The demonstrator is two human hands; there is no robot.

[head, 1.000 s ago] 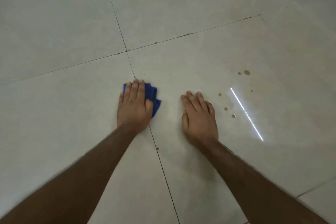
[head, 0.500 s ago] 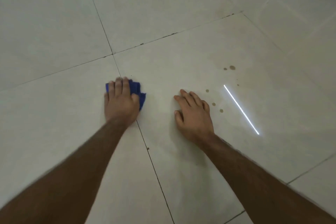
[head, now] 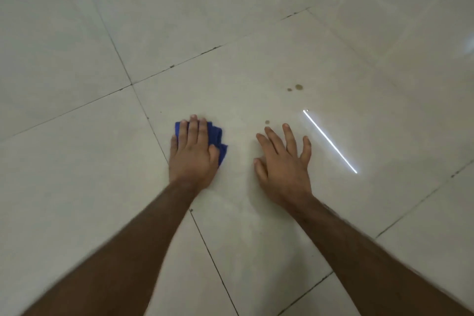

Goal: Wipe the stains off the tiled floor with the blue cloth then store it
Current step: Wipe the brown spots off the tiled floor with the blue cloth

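Note:
A folded blue cloth lies on the pale tiled floor, pressed down under my left hand, whose fingers lie flat across it. Only the cloth's right and far edges show. My right hand rests flat on the tile to the right, fingers spread, holding nothing. Brown stains sit beyond it: one small spot just past the fingertips and a pair of spots farther away. My right hand covers part of the floor where other spots may lie.
Dark grout lines cross the floor, one running just left of the cloth. A bright line of reflected light lies on the tile right of my right hand.
My left hand has slid the cloth rightward across the grout line onto the stained tile. My right hand has shifted right and spread its fingers, now covering spots that showed earlier.

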